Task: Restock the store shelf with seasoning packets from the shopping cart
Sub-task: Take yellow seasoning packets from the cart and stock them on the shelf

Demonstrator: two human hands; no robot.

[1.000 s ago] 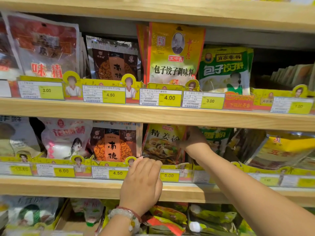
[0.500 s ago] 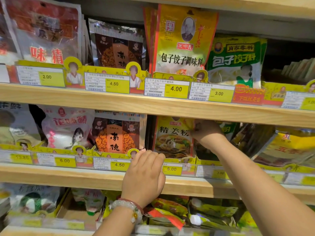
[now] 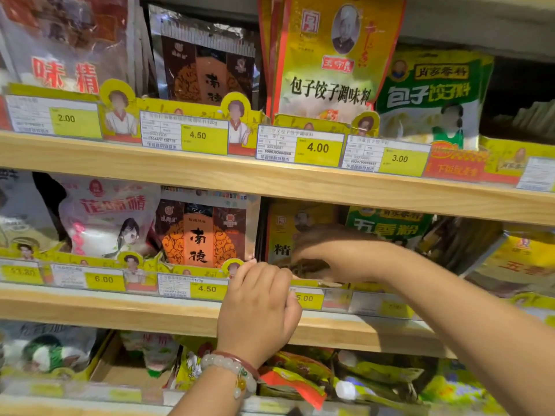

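Shelving: light wooden shelf boards (image 3: pixel 210 172) in stacked tiers; 
Edge strips: yellow price tags (image 3: pixel 318 148) along the fronts; 
Light: warm, dim recesses behind

The light wooden shelf boards (image 3: pixel 210 175) carry yellow price tags (image 3: pixel 318 148) with black numbers. A brown and orange seasoning packet with curly swirls (image 3: pixel 204 232) stands on the middle shelf. A tall yellow packet with red edges (image 3: pixel 330 55) stands beside a green and white packet (image 3: pixel 432 94). A pale bead bracelet with a red band (image 3: pixel 231 370) wraps one wrist.
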